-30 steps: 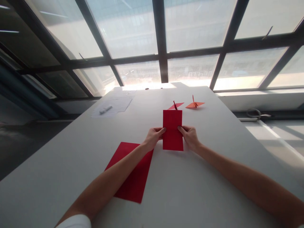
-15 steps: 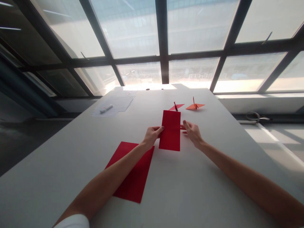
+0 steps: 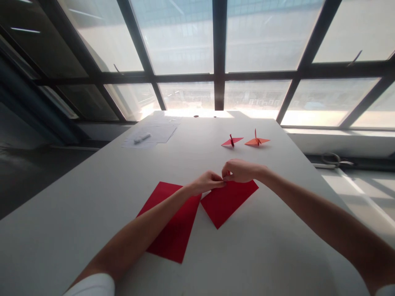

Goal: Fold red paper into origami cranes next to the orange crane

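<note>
A folded red sheet of paper (image 3: 228, 201) lies turned at a slant on the table. My left hand (image 3: 211, 181) pinches its far edge, thumb and fingers together. Right beside it, my right hand (image 3: 239, 170) is closed over the same edge, its fingertips nearly meeting those of the left; the edge between them is partly hidden. A larger red sheet of paper (image 3: 175, 224) rests flat to the left, partly covered by my left forearm.
Beyond my hands stand a red paper crane (image 3: 232, 141) and an orange paper crane (image 3: 257, 141). White papers (image 3: 157, 132) lie at the far left, with a white tube-like object (image 3: 142, 138) on them. Windows rise behind the table (image 3: 101, 197).
The folded red paper has come down towards me and turned to a slant. My right hand, earlier apart from it with fingers spread, now grips its far edge beside my left.
</note>
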Motion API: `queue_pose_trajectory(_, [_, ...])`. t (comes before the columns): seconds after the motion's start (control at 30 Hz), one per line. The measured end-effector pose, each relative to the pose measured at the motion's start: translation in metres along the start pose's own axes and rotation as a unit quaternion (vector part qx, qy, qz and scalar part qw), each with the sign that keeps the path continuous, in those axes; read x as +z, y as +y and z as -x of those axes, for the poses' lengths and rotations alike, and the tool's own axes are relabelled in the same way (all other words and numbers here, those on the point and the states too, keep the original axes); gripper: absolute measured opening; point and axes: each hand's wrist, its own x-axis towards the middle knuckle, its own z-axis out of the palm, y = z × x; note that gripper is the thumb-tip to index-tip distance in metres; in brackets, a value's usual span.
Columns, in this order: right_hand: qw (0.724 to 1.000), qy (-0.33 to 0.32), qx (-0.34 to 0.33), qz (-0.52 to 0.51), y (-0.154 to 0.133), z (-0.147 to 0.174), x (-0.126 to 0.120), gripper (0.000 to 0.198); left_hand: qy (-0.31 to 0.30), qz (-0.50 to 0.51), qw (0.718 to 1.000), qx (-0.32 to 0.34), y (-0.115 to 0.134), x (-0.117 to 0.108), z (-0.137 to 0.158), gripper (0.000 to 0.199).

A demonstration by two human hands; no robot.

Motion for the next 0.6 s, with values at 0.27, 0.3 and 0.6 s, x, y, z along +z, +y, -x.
queue_pose_trajectory(0.27, [1.000, 0.001, 0.001, 0.010, 0.000, 0.004, 0.013, 0.020, 0.004, -0.016, 0.999, -0.037, -0.007, 0.001, 0.000, 0.047])
queue_pose_trajectory(0.3, [1.000, 0.004, 0.004, 0.008, 0.000, 0.004, 0.015, 0.020, 0.003, -0.016, 0.999, -0.038, -0.007, 0.000, 0.000, 0.047])
queue_pose_trajectory(0.6, [0.999, -0.024, 0.015, -0.027, 0.008, 0.007, 0.012, 0.017, -0.003, -0.026, 0.998, -0.062, 0.000, -0.001, 0.004, 0.045])
